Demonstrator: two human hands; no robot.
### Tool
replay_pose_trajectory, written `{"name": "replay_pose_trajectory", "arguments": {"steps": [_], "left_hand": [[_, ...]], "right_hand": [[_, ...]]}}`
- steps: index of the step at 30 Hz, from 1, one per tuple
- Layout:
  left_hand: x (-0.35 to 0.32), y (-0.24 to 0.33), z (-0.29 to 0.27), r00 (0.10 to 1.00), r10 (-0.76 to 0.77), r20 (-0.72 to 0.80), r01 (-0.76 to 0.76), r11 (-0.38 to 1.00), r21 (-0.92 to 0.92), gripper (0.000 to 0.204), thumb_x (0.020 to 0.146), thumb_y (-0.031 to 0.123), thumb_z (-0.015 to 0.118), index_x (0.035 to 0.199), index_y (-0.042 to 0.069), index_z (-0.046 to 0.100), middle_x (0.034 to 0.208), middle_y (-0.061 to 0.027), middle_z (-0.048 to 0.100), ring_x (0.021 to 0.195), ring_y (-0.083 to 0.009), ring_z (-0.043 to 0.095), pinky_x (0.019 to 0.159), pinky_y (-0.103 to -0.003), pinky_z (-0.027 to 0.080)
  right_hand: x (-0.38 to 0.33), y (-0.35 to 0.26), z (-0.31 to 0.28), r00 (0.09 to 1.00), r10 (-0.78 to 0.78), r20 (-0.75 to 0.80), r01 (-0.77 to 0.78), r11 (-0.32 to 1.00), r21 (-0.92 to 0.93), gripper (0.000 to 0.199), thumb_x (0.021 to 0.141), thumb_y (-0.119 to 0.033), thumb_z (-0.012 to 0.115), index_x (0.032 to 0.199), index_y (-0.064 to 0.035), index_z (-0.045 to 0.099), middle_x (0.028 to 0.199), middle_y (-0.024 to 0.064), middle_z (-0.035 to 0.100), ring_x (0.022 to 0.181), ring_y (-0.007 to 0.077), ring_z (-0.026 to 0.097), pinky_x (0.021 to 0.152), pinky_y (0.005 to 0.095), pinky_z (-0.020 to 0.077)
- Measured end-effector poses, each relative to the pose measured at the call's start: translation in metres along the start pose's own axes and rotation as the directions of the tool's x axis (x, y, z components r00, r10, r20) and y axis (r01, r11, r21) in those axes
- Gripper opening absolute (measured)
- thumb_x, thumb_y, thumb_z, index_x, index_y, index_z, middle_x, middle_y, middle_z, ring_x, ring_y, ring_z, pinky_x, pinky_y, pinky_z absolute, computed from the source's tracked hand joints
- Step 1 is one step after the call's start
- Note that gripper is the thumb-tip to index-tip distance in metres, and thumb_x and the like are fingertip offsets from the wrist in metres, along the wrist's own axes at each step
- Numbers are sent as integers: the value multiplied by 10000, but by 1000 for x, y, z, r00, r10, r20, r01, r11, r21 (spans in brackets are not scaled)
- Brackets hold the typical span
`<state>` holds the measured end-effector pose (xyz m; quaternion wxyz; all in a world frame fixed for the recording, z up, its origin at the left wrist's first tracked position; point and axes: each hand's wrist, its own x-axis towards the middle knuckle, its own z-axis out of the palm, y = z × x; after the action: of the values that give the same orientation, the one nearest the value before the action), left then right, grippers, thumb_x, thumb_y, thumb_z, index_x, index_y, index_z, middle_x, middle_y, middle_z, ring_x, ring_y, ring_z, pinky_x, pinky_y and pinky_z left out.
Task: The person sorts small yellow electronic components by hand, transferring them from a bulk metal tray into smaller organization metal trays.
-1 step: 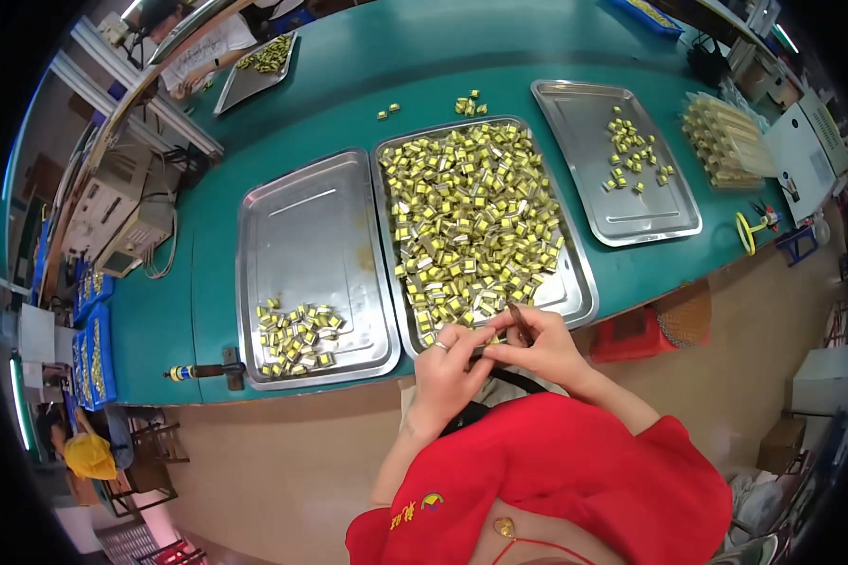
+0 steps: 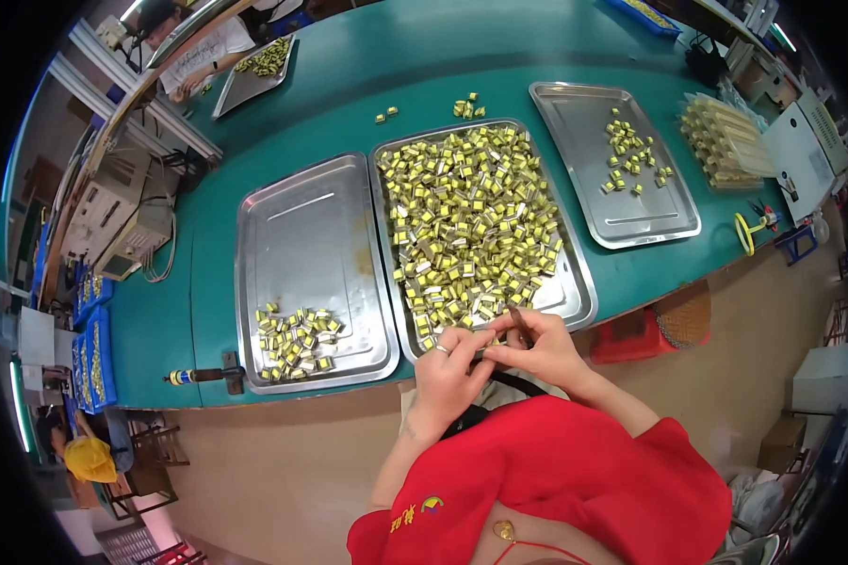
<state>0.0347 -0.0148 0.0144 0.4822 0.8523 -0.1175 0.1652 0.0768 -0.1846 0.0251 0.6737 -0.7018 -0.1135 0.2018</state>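
Observation:
At the near edge of the middle metal tray (image 2: pixel 582 299), my two hands meet. My left hand (image 2: pixel 450 377) is closed in a pinch on a small yellow-taped transformer (image 2: pixel 496 343), mostly hidden by the fingers. My right hand (image 2: pixel 544 352) grips a slim dark brown tool (image 2: pixel 517 323), its tip pointing up and away; the working end cannot be made out. Beyond the hands, a heap of yellow-taped transformers (image 2: pixel 471 217) with silvery sides fills most of the middle tray.
The left tray (image 2: pixel 301 235) has a small pile of transformers (image 2: pixel 295 341) at its near end. Several lie in the right tray (image 2: pixel 622 221). A striped-handled tool (image 2: pixel 198 375) lies at the left front edge. Far left, a co-worker's hand (image 2: pixel 198 77) is beside another tray (image 2: pixel 238 92).

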Motion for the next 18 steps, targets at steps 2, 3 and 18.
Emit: {"name": "replay_pose_trajectory", "arguments": {"steps": [2,3,18], "left_hand": [[3,0,1,1000,-23,-7,22,1000,-15,337,689,-34,741,1002,64,666,823,-34,543,524,-63,435,459,-230,356],[4,0,2,998,-68,-13,67,995,-71,343,686,-35,748,1005,61,665,833,-29,541,532,-60,437,463,-226,352],[-18,-7,-1,972,-217,85,229,819,-526,329,717,-82,743,1009,32,644,968,-22,475,718,-52,493,588,-183,367]], "right_hand": [[1,2,-1,1000,12,-5,-11,990,139,326,801,-81,732,1091,16,622,698,-43,576,578,8,446,518,180,347],[1,3,-1,999,50,-13,-46,971,235,335,811,-71,717,1115,24,610,732,-22,605,583,12,455,519,179,353],[2,7,-5,911,175,373,-375,726,577,378,883,-46,625,1236,41,522,915,110,661,579,37,480,501,168,352]]}}
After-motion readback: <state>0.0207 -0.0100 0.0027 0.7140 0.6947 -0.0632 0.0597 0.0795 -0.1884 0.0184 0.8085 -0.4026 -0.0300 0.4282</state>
